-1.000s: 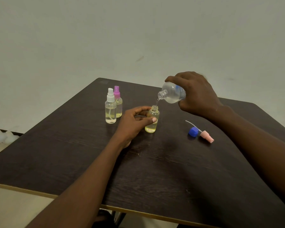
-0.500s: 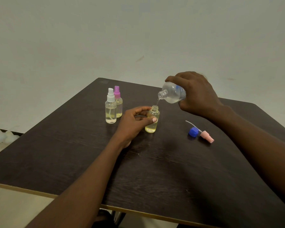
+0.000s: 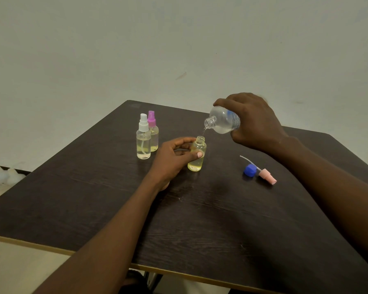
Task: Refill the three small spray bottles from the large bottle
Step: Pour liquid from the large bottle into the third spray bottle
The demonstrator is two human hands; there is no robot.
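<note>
Pouring a thin stream, the right hand (image 3: 253, 122) clasped the tipped large bottle (image 3: 223, 120) just above the open small bottle (image 3: 197, 154), which the left hand (image 3: 172, 160) pinched upright; a wobble could miss that narrow neck and wet the dark wood table (image 3: 200, 219) before a bare pale wall (image 3: 179, 39)

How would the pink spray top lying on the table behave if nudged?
The pink spray top lies on its side and looks round, so it would probably roll. It looks small and likely light. Its thin tube probably bends easily.
</note>
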